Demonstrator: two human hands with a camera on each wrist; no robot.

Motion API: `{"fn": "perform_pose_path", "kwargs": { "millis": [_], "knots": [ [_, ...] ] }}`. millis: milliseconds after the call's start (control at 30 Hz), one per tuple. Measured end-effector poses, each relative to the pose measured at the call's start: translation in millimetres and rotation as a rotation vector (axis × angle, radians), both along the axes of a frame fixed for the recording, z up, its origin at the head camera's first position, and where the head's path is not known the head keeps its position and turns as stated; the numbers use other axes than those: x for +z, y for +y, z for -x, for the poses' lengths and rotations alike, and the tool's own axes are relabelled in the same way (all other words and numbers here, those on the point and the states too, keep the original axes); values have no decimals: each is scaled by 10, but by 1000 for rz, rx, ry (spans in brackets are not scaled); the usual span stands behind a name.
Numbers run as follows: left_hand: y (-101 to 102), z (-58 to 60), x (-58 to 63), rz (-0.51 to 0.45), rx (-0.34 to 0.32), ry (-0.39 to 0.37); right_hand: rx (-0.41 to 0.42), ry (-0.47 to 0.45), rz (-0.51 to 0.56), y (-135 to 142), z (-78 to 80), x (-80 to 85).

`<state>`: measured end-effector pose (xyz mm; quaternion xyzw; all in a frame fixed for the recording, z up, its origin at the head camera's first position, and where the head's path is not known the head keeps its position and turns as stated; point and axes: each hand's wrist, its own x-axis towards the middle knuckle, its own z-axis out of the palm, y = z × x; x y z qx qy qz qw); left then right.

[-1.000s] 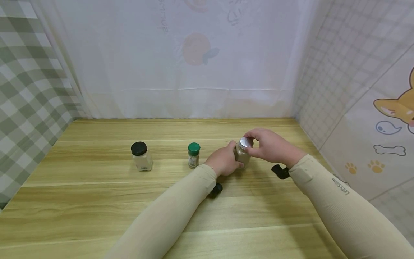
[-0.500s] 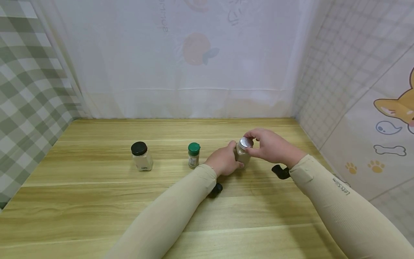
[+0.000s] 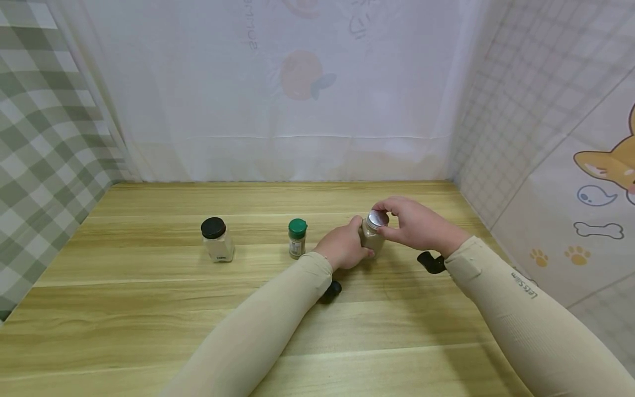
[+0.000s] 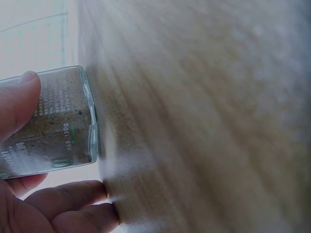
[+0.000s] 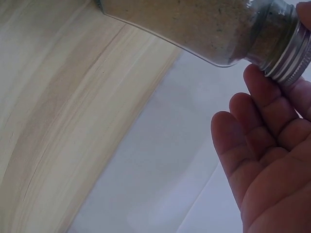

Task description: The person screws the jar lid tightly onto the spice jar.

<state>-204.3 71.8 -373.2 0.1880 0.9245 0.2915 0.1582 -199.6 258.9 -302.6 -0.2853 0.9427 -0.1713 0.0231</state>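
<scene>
A square glass seasoning jar [image 3: 371, 241] of brownish powder stands upright on the right half of the table, its printed side facing the left wrist camera. My left hand [image 3: 342, 246] grips the jar's body low down, thumb on one face and fingers round the other side. Two fingertips of that hand reach the tabletop in the left wrist view. At the top, my right hand [image 3: 414, 223] pinches the silver metal lid [image 3: 378, 218] between thumb and fingers. In the right wrist view the lid's ribbed edge [image 5: 291, 60] sits on the jar's neck, and the other fingers extend beside it.
A green-capped spice bottle [image 3: 297, 239] stands left of my left hand. Farther left is a black-lidded jar [image 3: 217, 240] with pale contents. Black wrist camera parts [image 3: 430, 263] show under my sleeves. White curtain walls [image 3: 297, 160] border the wooden table [image 3: 149, 320].
</scene>
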Motion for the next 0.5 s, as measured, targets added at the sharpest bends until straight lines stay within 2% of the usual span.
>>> {"fn": "perform_pose_path", "kwargs": {
  "millis": [500],
  "knots": [
    [0,-12,18,0,2,4,30,-12,-8,10,9,16]
  ]
}}
